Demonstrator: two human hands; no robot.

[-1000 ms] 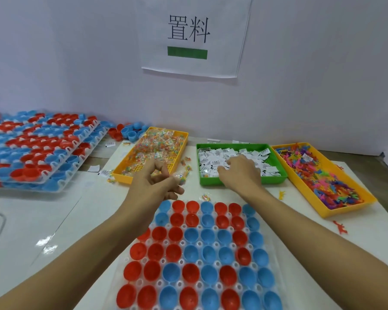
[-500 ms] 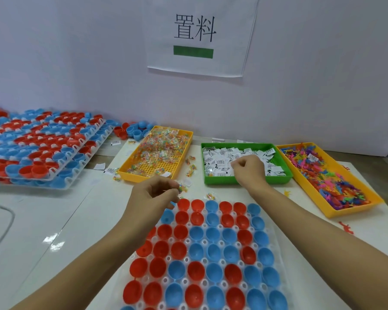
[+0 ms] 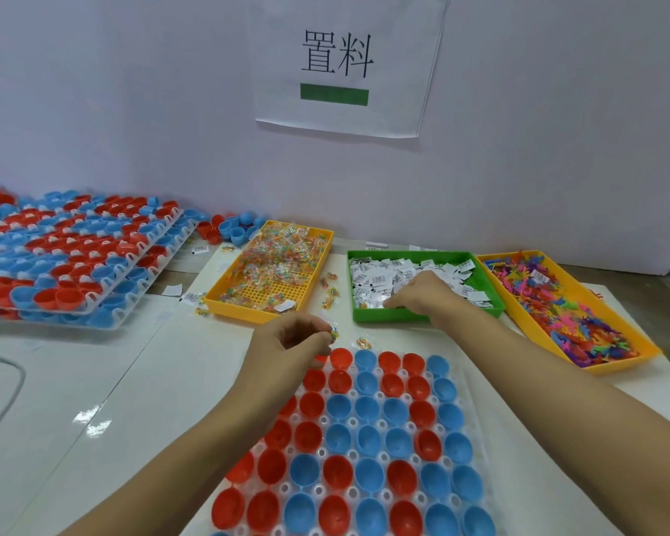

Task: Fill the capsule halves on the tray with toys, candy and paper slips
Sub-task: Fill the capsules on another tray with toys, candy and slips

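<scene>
— What has changed since a moment ago?
— The left hand (image 3: 287, 344) has come down from the yellow candy tray (image 3: 225, 299) to the far-left corner of the capsule tray (image 3: 470, 396); the right hand (image 3: 422, 295) reaches deeper into the green tray (image 3: 496, 303).

— And the grips?
— The left pinches a wrapped candy (image 3: 333, 334) between thumb and curled fingers, just above the red and blue capsule halves (image 3: 366, 439). The right's fingers curl down among the paper slips (image 3: 376, 276) — whether they hold one, I cannot tell.

— Poses?
— Both forearms stretch forward over the capsule tray.
</scene>
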